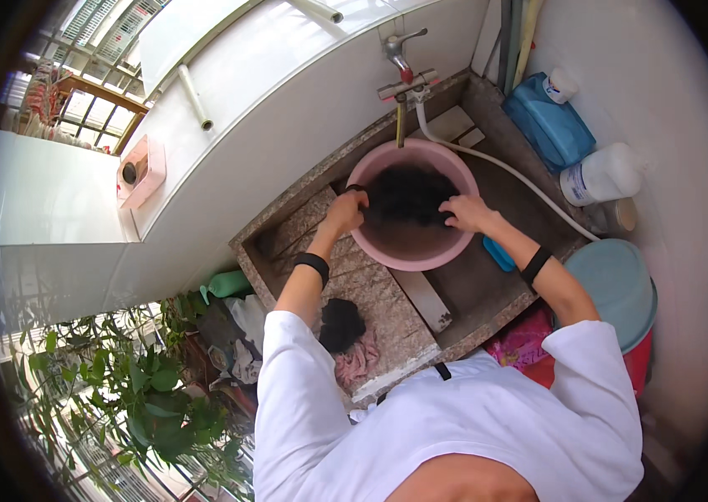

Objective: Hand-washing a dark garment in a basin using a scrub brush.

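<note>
A pink plastic basin (387, 258) stands in the stone sink, holding murky water and a dark piece of cloth (408, 192). At the basin's left side, my left hand (344, 212) is closed on an edge of the dark cloth. Over the right rim reaches my right hand (467, 212), its curled fingers pinching the cloth's right side. Most of the cloth lies in the water between both hands, so its kind cannot be made out. On the ridged stone washboard (387, 311) lie a black cloth bundle (342, 325) and a crumpled pink cloth (358, 358).
Above the basin is a metal tap (401, 54), with a pale hose (529, 171) running right. A blue jug (548, 121) and white bottle (603, 176) line the right wall. A teal basin (613, 280) sits beside my right arm; leafy plants (153, 385) are at left.
</note>
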